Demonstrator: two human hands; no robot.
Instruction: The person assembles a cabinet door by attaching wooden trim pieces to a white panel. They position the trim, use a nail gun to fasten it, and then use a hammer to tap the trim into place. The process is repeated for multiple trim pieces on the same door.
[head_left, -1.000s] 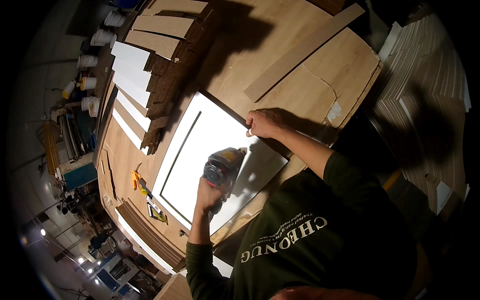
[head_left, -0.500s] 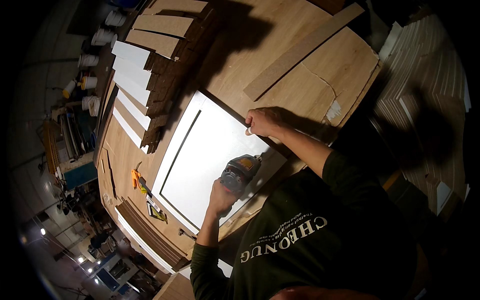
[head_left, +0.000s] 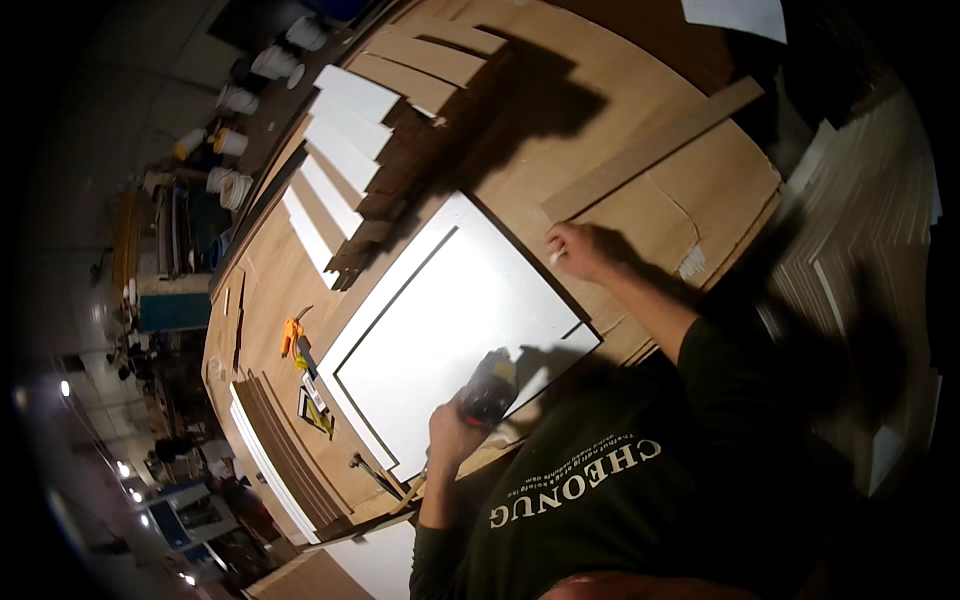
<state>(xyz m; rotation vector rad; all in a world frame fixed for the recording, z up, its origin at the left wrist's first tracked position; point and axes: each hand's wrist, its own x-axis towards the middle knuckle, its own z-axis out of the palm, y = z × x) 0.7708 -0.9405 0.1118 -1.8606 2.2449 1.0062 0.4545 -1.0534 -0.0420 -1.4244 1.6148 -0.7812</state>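
White and framed by a dark groove, the panel (head_left: 455, 330) lies flat on the wooden workbench (head_left: 640, 90), between the person's two hands. Left hand (head_left: 452, 432) has its fingers wrapped tight around a dark power tool (head_left: 490, 388) standing on the panel's near edge. Right hand (head_left: 578, 250) rests at the panel's far corner, fingers curled together against the edge.

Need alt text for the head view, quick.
A person's left hand grips a handheld power tool on a white panel lying on a wooden workbench, while the right hand presses the panel's far edge.
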